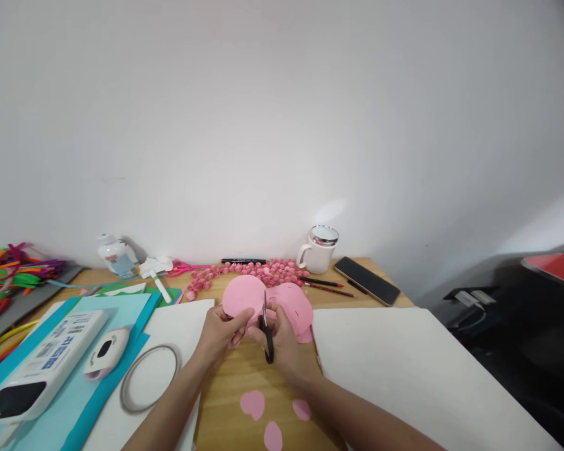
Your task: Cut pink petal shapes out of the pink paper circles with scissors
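Between thumb and fingers, my left hand (224,329) holds a round pink paper disc (242,294) just above the table. My right hand (282,341) grips black-handled scissors (266,326), their blades pointing up at the disc's right edge. Behind my right hand lie more pink paper rounds (294,307), overlapping, with a few dark marks on them. Nearer to me, small pink paper pieces (252,404) rest on the wooden table (235,369). The fingertips under the disc are partly hidden.
Pink rolled paper balls (277,270) spread along the wall. A white mug (318,250), pencils (326,285) and a phone (366,280) stand or lie back right. White sheets (404,369) flank the work area. Left are a tape ring (149,379), a white power bank (51,357) and a bottle (117,254).
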A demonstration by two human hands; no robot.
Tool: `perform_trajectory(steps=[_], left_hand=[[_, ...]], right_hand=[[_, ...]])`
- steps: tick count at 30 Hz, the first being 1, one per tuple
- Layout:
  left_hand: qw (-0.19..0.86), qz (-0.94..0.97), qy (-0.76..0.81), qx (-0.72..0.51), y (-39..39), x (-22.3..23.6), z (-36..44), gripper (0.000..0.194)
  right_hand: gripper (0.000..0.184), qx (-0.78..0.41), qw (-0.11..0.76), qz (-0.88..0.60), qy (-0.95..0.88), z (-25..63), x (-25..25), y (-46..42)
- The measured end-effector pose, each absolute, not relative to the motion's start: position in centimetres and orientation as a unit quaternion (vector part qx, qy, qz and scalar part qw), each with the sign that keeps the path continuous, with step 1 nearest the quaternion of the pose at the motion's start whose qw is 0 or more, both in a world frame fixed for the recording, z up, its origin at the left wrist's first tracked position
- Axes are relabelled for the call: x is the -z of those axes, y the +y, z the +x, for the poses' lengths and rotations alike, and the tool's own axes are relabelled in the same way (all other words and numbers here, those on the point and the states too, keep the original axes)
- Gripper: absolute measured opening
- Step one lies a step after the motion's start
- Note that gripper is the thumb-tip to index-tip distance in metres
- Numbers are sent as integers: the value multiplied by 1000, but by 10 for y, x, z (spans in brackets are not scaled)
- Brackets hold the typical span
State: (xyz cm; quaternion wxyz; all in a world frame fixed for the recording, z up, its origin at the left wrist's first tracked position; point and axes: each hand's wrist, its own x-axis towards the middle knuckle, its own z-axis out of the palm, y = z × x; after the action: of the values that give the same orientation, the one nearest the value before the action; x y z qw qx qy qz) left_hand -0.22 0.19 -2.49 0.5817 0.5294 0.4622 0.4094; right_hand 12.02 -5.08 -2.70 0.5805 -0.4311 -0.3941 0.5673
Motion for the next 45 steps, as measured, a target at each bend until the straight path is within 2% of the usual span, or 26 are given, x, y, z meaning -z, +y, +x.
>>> perform_trajectory(steps=[9, 19, 24, 31, 36, 45], left_hand=[[591, 522, 460, -407, 2, 24, -3, 46], [579, 512, 467, -430, 1, 18, -3, 47], [614, 480, 434, -451, 1, 16, -1, 40], [587, 505, 475, -417, 1, 19, -3, 52], [593, 523, 464, -399, 1, 22, -5, 49], [591, 523, 464, -402, -1, 16, -4, 48]], right_hand=[[30, -555, 562, -441, -426, 122, 36, -49], [39, -554, 549, -462, -422, 124, 41, -46], [44, -563, 543, -463, -417, 122, 45, -47], [42, -559, 534, -464, -433, 118, 53, -48], [36, -561, 556, -423, -444, 121, 34, -50], [43, -578, 557, -418, -425, 124, 35, -47]])
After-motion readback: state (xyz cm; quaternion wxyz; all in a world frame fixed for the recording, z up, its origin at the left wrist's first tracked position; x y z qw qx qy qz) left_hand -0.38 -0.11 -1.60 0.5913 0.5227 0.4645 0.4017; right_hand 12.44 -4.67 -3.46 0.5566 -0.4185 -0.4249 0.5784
